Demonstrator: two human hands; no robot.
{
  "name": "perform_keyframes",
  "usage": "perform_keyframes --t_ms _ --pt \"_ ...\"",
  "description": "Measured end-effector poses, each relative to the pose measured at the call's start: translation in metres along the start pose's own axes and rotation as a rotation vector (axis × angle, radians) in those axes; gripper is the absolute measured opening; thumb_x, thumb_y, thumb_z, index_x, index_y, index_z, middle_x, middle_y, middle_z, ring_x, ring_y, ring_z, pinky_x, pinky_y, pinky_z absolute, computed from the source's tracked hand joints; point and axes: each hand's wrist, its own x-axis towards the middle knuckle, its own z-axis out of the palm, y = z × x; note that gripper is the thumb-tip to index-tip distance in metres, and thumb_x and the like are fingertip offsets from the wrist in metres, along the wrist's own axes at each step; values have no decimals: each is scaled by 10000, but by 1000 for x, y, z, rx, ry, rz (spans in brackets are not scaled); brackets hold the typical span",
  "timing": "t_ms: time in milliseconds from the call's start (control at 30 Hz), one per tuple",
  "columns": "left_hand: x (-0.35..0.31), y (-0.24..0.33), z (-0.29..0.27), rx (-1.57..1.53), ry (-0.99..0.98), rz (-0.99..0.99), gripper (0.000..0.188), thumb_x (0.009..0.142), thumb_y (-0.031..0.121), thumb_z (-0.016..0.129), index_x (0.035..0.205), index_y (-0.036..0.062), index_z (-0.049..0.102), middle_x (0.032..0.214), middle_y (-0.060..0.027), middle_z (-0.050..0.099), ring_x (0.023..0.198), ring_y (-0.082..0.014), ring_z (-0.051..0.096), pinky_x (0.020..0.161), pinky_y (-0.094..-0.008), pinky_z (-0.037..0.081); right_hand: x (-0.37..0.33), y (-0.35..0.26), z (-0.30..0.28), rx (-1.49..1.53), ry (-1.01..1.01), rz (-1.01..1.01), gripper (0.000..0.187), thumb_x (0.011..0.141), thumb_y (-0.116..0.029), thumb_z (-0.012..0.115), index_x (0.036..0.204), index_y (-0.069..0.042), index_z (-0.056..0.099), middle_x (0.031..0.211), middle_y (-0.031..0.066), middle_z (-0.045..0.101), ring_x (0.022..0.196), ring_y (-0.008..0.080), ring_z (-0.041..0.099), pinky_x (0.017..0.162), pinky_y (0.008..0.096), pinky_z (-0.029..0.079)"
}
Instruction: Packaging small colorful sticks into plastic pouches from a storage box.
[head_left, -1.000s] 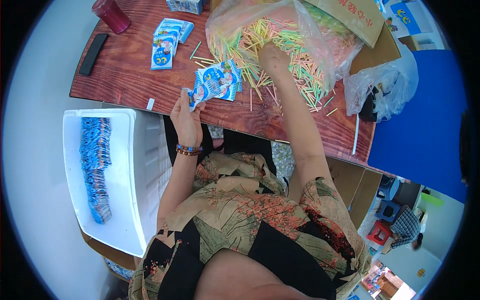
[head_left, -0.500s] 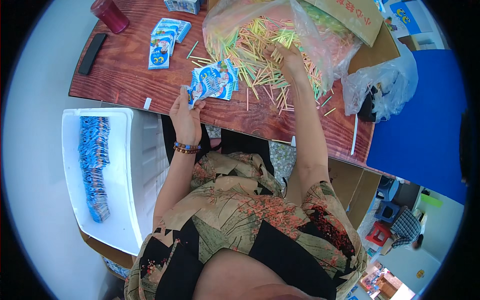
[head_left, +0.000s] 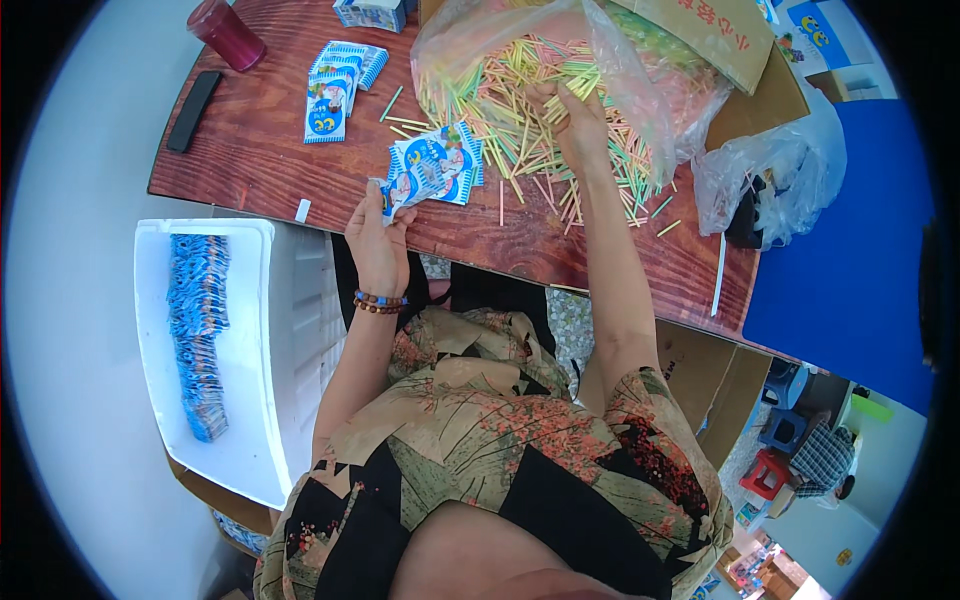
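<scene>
Pinched between the thumb and fingers of my left hand [head_left: 378, 240] is a small blue-and-white packet [head_left: 405, 198], held at the table's near edge. Just beyond it lie more blue-and-white packets [head_left: 462, 172], overlapping one another. My right hand [head_left: 578, 128] reaches into a heap of thin pastel sticks [head_left: 520, 110], yellow, pink and green, spilling from a clear plastic bag [head_left: 480, 30]. Its fingers are closed around a few yellowish sticks [head_left: 582, 86]; how many I cannot tell.
More packets [head_left: 332, 95] lie at the far left, near a red-lidded cup [head_left: 228, 36] and a black bar [head_left: 194, 112]. A white foam box [head_left: 250, 370] with rows of packets stands at left. An open carton [head_left: 765, 100] and clear bag [head_left: 790, 165] are at right.
The whole view has shifted slightly. My left hand still grips the packet, and my right hand stays among the sticks with only a small movement of its fingers.
</scene>
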Motion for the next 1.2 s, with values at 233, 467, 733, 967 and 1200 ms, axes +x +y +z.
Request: perform_keyframes --t_ms 233,467,733,967,1200 --pt "-2 -1 4 -8 -30 -2 226 961 239 541 879 42 614 857 -33 635 690 -103 561 649 -284 493 -21 6 23 -483 114 -291 185 978 -164 457 1010 11 509 945 139 635 1003 258 593 904 371 432" --pt "3 -5 13 -152 -129 -91 200 966 236 530 923 60 615 841 6 603 690 -84 530 723 -321 508 -23 19 22 -1104 135 -230 289 966 -240 468 1031 38 513 929 205 602 957 269 554 862 399 401" --pt "4 -2 40 -136 -134 -33 229 973 249 514 950 48 621 870 -7 620 710 -80 536 700 -299 507 -75 -36 153 -88 83 -357 395 996 -238 347 1104 93 534 1127 216 601 1102 285 541 1019 400 360" --pt "1 -12 56 -195 -79 -32 244 976 260 509 949 42 614 910 -21 644 775 -91 587 632 -246 481 -84 -27 175 37 182 -498 371 1009 -214 296 1092 63 529 1181 198 574 1174 238 489 1024 370 318" --pt "0 -9 72 -112 -43 35 261 980 269 499 922 47 623 874 -23 656 735 -84 599 597 -244 485 -84 -24 161 -203 102 -435 419 1002 -250 308 1122 79 540 1239 238 535 1233 297 447 1045 389 302"
